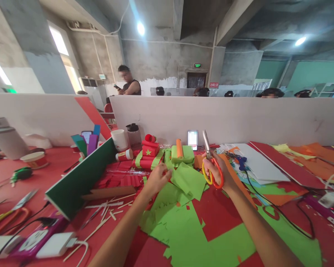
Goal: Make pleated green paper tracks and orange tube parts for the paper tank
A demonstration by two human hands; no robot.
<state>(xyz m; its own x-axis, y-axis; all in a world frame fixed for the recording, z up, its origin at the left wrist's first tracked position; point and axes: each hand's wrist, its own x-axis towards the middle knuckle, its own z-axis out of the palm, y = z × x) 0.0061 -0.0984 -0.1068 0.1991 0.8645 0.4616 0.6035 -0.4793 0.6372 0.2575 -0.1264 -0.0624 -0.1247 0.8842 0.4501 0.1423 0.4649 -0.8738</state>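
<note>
My right hand (216, 171) is wrapped round a pair of scissors (207, 144) with red and yellow handles. Their blades point up and lie together, clear of the paper. Over the left side of the green paper sheets (189, 181), my left hand (158, 178) has its fingers curled together; what is in them, if anything, I cannot make out. Just beyond it sits a red and green paper model (149, 154) with a yellow star. An orange paper roll (179, 148) rests on a green block (187, 154) further right. Larger cut green paper (183, 226) covers the red tabletop below.
A dark green board (82, 181) leans at the left, near sticks and a purple power strip (39, 237). A blue glue gun (241, 162) trails its cord at the right. A phone (192, 139) stands against the white partition (225, 118). A person (131, 86) stands beyond.
</note>
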